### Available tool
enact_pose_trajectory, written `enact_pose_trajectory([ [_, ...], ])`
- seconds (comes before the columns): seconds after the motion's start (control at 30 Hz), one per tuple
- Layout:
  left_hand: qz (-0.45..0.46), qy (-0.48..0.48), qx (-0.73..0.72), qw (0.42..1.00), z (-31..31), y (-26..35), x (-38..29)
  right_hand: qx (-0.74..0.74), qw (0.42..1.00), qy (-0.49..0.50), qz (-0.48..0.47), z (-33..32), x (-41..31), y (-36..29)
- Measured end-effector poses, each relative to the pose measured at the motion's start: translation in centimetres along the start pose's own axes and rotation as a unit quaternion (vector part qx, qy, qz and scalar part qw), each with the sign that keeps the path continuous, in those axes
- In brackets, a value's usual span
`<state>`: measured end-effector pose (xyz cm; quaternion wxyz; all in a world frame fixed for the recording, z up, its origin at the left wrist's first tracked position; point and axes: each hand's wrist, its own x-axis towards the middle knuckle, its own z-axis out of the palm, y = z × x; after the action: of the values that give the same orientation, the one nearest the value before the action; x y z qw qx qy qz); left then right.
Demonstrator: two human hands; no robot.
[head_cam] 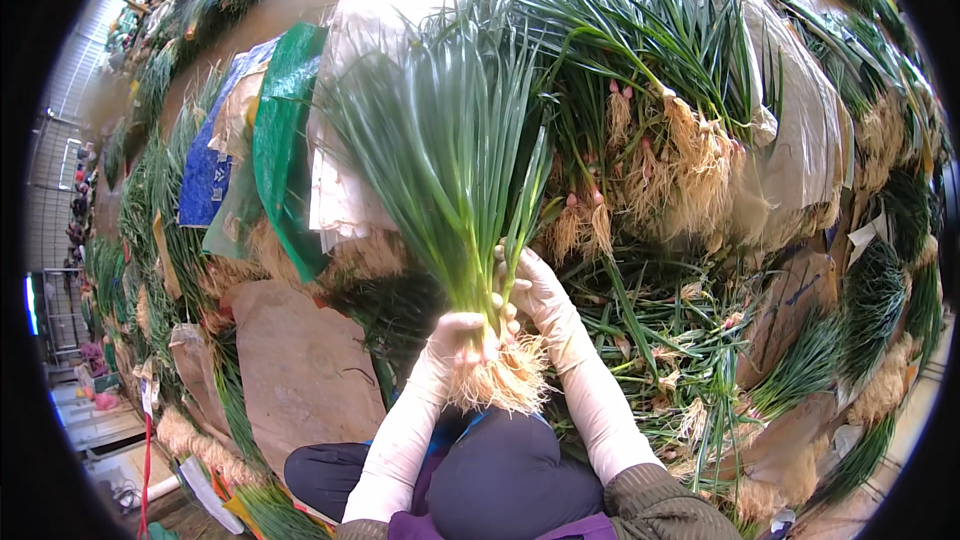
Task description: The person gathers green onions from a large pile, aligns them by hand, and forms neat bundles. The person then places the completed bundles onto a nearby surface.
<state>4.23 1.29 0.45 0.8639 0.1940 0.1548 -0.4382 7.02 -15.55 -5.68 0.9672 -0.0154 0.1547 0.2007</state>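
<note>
My left hand [454, 337], in a pale glove, is wrapped around the lower stems of a thick bunch of scallions [450, 187]. The leaves fan out away from me, and the tan roots [502, 382] hang just above my knee. Beside the bunch, my gloved right hand [534, 281] pinches a single scallion stalk [523, 229] near its lower part. A loose pile of scallions [652, 37] with pinkish bulbs and long roots lies ahead to the right, on pale sacking [795, 105].
Loose leaves and trimmings [660, 345] cover the ground at my right. A white sack [360, 120], a green plastic strip [289, 142] and a blue printed sack [206, 165] lie ahead left. A brown sheet [300, 367] is at my left. More scallion bundles [874, 277] surround me.
</note>
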Motion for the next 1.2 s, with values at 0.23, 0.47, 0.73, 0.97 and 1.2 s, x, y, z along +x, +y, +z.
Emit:
enact_pose_trajectory([
  [0.23, -0.006, -0.047, -0.038, 0.998, -0.2, -0.2, 0.0, -0.047, 0.992, -0.114, -0.013, 1.7, -0.4, -0.1],
  [0.47, -0.017, 0.006, 0.008, 1.000, 0.4, 0.0, 0.0, -0.173, 0.981, 0.081, -0.027, 2.7, -0.2, 1.3],
  [0.73, 0.028, 0.072, 0.027, 0.997, 1.0, -0.7, 0.2, -0.234, 0.908, 0.327, -0.117, 0.6, 2.3, 1.1],
  [0.97, 0.005, 0.061, 0.020, 0.998, 0.0, -0.2, -1.4, -0.311, 0.896, 0.284, -0.141, 0.4, 0.9, -1.2],
  [1.2, -0.014, 0.066, 0.066, 0.996, -0.3, -0.1, -1.1, -0.204, 0.868, 0.373, -0.257, 3.2, -0.3, 2.6],
])
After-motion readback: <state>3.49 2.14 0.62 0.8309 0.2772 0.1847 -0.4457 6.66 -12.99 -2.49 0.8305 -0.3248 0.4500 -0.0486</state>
